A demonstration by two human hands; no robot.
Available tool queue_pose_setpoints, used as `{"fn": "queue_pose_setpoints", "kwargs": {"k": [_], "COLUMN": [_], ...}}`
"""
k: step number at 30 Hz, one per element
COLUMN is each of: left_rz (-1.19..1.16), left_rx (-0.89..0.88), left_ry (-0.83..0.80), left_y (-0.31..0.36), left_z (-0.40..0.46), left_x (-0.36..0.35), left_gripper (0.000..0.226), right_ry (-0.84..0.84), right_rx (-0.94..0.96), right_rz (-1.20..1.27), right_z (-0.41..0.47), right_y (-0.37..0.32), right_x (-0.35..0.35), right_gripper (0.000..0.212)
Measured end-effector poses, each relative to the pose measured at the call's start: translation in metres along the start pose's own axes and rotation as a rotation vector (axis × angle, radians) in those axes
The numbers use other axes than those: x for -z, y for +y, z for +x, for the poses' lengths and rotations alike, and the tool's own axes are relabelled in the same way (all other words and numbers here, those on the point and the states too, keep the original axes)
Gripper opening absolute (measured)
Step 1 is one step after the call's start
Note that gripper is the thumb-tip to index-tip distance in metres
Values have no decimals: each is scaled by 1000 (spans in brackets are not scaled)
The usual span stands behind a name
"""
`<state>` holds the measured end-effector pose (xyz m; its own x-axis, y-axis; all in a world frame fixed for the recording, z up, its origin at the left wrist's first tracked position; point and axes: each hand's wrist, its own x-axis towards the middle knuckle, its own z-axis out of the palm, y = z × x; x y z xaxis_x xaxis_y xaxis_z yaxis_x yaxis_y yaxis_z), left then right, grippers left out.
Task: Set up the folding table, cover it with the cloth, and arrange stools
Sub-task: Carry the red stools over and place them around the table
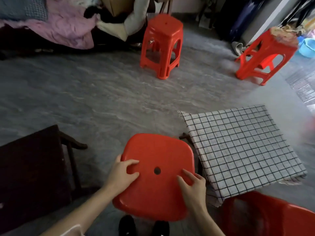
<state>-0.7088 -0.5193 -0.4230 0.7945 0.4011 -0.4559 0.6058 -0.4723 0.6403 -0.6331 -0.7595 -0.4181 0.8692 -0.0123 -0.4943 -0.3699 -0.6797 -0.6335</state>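
Dim, soft indoor light; edges blurred and wide-angle warped

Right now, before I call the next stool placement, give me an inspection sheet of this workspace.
Surface: grey marbled floor.
Job's things: low table under white black-grid checked cloth; red plastic stool with centre hole held beside it; second red plastic stool upright farther off; third red stool with patterned seat cover at far right; another red stool, only partly in frame, near right.
Clutter: dark wooden furniture at left; pink bedding; blue basin.
Hands: left hand and right hand grip the held stool's seat edges.
Cables: nothing seen.
Surroundings: hanging dark clothes at back.
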Motion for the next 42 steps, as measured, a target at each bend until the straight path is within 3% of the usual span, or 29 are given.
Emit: {"fn": "queue_pose_setpoints", "kwargs": {"k": [4, 12, 21, 24, 27, 33, 42], "left_rz": [8, 18, -2, 205, 386, 525, 630], "left_rx": [22, 40, -2, -12, -82, -313, -568], "left_ry": [-41, -104, -17, -64, -107, -138, 41], "left_y": [-38, -81, -76, -66, -53, 11, 218], "left_z": [25, 70, 120, 129, 121, 88, 33], "left_x": [-39, -90, -91, -82, -81, -48, 50], "left_gripper": [50, 26, 20, 30, 49, 53, 55], "right_ry": [-56, -204, -193, -279, -279, -252, -9], "right_rx": [-44, -99, -118, -78, 4, 248, 491], "right_rz": [10, 0, 83, -44, -170, -309, -442], "right_z": [33, 85, 103, 103, 108, 98, 40], "right_y": [41, 98, 92, 86, 73, 10, -101], "right_x": [-36, -71, -92, -84, -61, 28, 222], "right_gripper": [43, 56, 55, 54, 53, 55, 58]}}
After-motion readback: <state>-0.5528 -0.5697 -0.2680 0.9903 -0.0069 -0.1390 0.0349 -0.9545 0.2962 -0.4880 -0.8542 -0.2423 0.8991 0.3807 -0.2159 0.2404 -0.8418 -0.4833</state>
